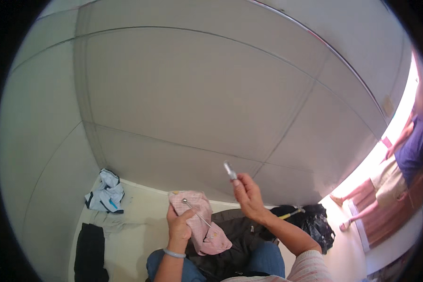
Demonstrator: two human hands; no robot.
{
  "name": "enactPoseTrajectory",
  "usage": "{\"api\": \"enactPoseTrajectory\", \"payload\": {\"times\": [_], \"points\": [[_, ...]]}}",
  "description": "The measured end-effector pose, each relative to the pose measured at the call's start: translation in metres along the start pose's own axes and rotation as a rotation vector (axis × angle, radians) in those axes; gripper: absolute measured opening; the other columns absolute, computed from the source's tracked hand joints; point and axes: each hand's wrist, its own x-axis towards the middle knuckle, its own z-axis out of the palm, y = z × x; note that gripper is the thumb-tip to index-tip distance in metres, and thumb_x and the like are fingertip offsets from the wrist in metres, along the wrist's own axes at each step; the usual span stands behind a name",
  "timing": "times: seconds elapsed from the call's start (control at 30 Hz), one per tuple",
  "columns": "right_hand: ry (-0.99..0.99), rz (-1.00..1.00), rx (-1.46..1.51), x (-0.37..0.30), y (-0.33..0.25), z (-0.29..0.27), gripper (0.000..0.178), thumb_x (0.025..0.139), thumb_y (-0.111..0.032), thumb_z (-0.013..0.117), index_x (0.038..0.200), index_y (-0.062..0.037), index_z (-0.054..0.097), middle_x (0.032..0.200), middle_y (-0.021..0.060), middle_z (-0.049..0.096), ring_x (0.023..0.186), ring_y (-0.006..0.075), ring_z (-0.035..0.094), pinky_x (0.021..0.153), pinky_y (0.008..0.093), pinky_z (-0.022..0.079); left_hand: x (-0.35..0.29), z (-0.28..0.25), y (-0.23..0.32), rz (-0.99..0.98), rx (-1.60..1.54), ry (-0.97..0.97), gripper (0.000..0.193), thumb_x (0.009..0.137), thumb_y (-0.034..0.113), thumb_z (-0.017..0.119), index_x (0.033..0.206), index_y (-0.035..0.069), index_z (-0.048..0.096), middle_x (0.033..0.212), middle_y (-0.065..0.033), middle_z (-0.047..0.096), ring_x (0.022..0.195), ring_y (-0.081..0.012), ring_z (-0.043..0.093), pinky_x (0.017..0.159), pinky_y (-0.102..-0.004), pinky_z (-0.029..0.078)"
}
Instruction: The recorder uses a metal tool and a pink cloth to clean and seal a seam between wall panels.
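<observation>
My left hand [177, 229], with a pale bracelet at its wrist, is closed on a folded pink patterned cloth [201, 201] above my lap. Across the cloth, by my thumb, lies a thin metal rod [199, 216] with a round ball at its upper end. Raised to the right of the cloth, my right hand [250, 197] pinches a short, shiny silver cylinder [229, 170] that points up and left; its exact kind is unclear. Under the cloth, a dark brown garment [232, 223] is spread over my knees in blue trousers [268, 263].
Bare grey panelled walls [188, 94] rise ahead and on the left. On the pale floor lie a light blue garment [105, 197] and a black folded cloth [90, 251]. At right are a black plastic bag [320, 230], a yellow strip [290, 215] and another person [411, 150] near a bright opening.
</observation>
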Motion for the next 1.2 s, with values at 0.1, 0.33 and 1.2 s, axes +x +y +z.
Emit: {"api": "enactPoseTrajectory", "payload": {"times": [0.1, 0.33, 1.2], "points": [[0.012, -0.048, 0.001, 0.018, -0.011, -0.002, 0.017, 0.096, -0.017, 0.047, 0.099, -0.0008, 0.052, 0.066, 0.0006, 0.042, 0.061, 0.0080, 0.039, 0.053, 0.0262, 0.034, 0.000, -0.002, 0.000, -0.007, 0.001, 0.018, 0.061, 0.062, -0.021, 0.061, 0.118, 0.000, 0.046, 0.106, -0.0130, 0.058, 0.098, -0.0280, 0.061, 0.083, -0.0390, 0.053], [-0.028, -0.148, -0.231, 0.069, -0.046, -0.002, 0.016, 0.095, -0.015, 0.048, 0.099, 0.0007, 0.052, 0.061, 0.0015, 0.039, 0.056, 0.0089, 0.037, 0.050, 0.0271, 0.033, 0.003, -0.003, -0.001, -0.022, -0.037, 0.010, 0.061, 0.063, -0.021, 0.061, 0.117, 0.002, 0.046, 0.106, -0.0116, 0.057, 0.096, -0.0272, 0.062, 0.082, -0.0383, 0.054], [-0.260, 0.341, -0.014, 0.104, -0.003, 0.037, 0.020, 0.092, -0.023, 0.050, 0.086, -0.0044, 0.055, 0.062, -0.0046, 0.040, 0.050, 0.0050, 0.036, 0.042, 0.0225, 0.028, -0.010, 0.003, 0.019, 0.029, 0.009, 0.102, 0.063, 0.064, -0.019, 0.064, 0.120, 0.002, 0.043, 0.108, -0.0092, 0.054, 0.101, -0.0238, 0.059, 0.086, -0.0353, 0.053]]}}
